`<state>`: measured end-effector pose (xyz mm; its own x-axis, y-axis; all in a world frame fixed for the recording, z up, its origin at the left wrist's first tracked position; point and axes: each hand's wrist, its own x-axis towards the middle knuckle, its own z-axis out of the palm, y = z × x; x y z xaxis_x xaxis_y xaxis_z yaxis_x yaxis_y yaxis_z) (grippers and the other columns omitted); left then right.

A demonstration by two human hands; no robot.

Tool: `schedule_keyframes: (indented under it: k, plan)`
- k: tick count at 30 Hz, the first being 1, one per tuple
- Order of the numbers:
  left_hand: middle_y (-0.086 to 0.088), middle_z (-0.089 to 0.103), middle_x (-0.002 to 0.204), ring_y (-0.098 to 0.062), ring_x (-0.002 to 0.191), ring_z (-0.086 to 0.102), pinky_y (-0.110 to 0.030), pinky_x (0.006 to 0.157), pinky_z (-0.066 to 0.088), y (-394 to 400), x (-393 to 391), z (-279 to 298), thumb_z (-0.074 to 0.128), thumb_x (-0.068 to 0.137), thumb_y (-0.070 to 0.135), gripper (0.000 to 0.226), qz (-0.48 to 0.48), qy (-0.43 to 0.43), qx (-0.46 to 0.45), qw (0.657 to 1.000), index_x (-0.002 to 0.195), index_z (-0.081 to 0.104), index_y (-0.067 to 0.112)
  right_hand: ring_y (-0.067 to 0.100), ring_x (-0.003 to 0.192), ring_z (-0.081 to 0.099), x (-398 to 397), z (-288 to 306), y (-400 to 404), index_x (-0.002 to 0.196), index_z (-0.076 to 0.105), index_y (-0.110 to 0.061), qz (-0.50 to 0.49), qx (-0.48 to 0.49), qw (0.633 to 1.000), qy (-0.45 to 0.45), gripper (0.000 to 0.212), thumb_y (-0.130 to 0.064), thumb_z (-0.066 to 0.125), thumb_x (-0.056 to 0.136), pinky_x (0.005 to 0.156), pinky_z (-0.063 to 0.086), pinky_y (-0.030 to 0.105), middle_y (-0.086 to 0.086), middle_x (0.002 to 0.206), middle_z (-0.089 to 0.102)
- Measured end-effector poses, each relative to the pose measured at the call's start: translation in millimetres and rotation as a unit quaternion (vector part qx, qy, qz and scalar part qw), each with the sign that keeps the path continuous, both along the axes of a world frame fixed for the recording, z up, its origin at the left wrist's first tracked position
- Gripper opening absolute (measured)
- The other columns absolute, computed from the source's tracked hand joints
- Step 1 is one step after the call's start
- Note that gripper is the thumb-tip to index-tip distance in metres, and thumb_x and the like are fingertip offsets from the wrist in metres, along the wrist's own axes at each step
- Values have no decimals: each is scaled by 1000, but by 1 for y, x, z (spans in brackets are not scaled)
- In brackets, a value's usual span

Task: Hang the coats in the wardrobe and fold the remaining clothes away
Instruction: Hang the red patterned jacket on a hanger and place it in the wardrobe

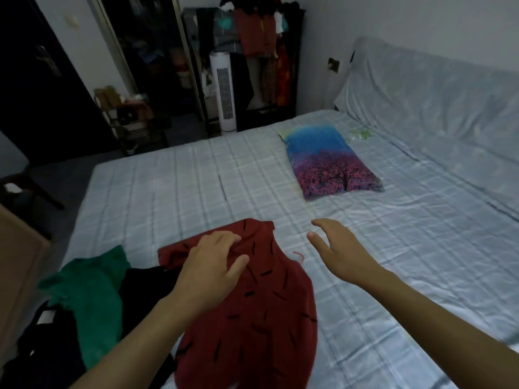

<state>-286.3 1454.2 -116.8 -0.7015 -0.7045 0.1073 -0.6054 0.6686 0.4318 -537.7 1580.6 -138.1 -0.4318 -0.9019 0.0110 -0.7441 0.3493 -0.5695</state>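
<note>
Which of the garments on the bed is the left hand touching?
The red garment with black dashes; the left hand rests on it, while the green and black garments lie untouched.

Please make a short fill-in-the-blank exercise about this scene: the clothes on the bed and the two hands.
1. The left hand rests on the ____ garment with black dashes.
2. The right hand is open and holds ____.
3. The green garment lies to the ____ of the black garment.
4. The pillow shows a ____ with pink blossoms.

Missing words: red; nothing; left; tree
</note>
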Motion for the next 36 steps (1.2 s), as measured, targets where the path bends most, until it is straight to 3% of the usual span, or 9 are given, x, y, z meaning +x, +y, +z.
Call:
schedule_keyframes:
  k: [12,20,26,30,32,36]
  plan:
    - [8,53,139,-15,128,46,-41,109,38,-91,-68,-54,56,95,46,46,-5,-27,61,998,137,52,25,24,143,33,-37,-88,-54,143,46,-12,-41,38,998,-12,52,-42,48,100,116,27,42,9,148,45]
    - [4,52,139,-18,127,46,-42,107,40,-172,-118,-128,55,96,45,54,-23,-79,112,990,144,41,26,22,120,55,-65,-153,-113,126,61,-10,-103,-1,993,-53,34,-26,61,95,104,42,35,5,126,62]
    - [3,56,133,-20,121,48,-42,102,42,-228,-154,-216,55,96,43,46,-20,-120,133,984,137,49,24,25,113,58,-78,-235,-139,122,63,-10,-147,74,984,-61,32,-22,65,92,99,42,34,7,119,64]
    - [1,57,130,-20,119,48,-39,100,44,-233,-170,-287,56,96,40,44,-18,-136,184,973,136,51,22,25,102,62,-74,-295,-136,108,67,-13,-165,174,966,-92,23,-28,64,91,89,47,38,6,106,66]
    - [2,54,137,-19,125,45,-40,104,42,-237,-179,-316,56,96,38,46,-51,-151,171,972,138,49,22,24,103,61,-71,-320,-131,112,64,-14,-169,225,954,-106,29,-31,65,88,87,47,36,5,108,64]
    - [0,40,154,-22,142,31,-42,112,35,-267,-209,-354,59,95,33,54,-70,-161,76,982,144,45,19,18,121,50,-69,-358,-121,141,41,-22,-151,317,925,-142,67,-40,70,84,100,43,33,0,133,49]
